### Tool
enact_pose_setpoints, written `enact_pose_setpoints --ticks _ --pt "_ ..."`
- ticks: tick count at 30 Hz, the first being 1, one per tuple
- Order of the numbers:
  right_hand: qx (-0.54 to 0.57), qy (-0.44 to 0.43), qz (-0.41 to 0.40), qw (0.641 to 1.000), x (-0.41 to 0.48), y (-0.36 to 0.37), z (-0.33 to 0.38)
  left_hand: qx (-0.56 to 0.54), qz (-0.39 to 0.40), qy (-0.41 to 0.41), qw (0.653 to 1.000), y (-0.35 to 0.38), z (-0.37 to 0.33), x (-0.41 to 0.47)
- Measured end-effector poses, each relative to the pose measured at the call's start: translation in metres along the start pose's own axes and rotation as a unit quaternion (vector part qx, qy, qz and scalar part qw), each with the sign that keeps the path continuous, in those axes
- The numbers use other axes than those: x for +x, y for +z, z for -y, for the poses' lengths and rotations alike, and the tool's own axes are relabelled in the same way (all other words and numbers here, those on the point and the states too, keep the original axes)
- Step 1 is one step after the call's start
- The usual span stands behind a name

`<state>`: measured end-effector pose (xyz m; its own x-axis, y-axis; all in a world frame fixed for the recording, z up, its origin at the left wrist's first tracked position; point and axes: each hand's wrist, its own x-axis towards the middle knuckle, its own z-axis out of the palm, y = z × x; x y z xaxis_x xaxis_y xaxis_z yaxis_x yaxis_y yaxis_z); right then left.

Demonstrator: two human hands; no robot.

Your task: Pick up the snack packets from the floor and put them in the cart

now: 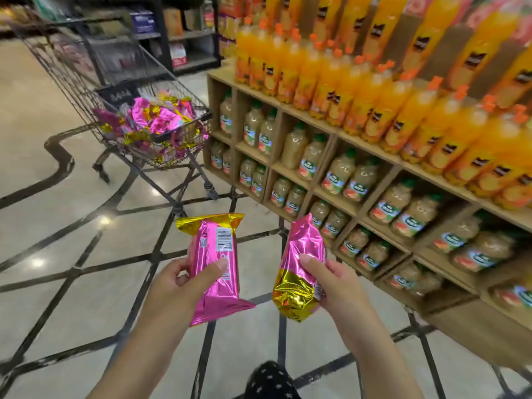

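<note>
My left hand point(184, 279) grips a pink and gold snack packet point(215, 254) held upright, barcode side facing me. My right hand point(331, 279) grips a second pink and gold packet point(299, 251), gold end down. Both packets hang in the air above the tiled floor. Ahead to the left stands a wire shopping cart point(184, 131), its basket holding several pink and gold packets point(157, 116). The cart is well beyond both hands.
A wooden display shelf point(305, 116) runs along the right, with orange juice bottles point(331, 82) on top and pale juice bottles point(339, 171) in the cubbies. Dark shelving point(187, 33) stands behind the cart. Cream floor tiles with black lines point(86, 254) spread out on the left.
</note>
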<state>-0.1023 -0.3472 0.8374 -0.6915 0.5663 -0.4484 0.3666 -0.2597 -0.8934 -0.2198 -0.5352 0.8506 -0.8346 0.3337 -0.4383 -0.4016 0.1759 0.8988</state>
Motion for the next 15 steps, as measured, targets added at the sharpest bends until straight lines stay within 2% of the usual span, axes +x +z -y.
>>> enact_pose_setpoints --ticks 8,15 --pt "-0.002 0.044 0.023 0.999 0.122 0.019 0.031 0.0 -0.033 -0.042 0.999 0.019 -0.026 0.102" --pt "-0.024 0.03 0.06 0.997 0.254 0.035 0.112 0.005 -0.074 -0.03 0.997 0.039 -0.103 0.212"
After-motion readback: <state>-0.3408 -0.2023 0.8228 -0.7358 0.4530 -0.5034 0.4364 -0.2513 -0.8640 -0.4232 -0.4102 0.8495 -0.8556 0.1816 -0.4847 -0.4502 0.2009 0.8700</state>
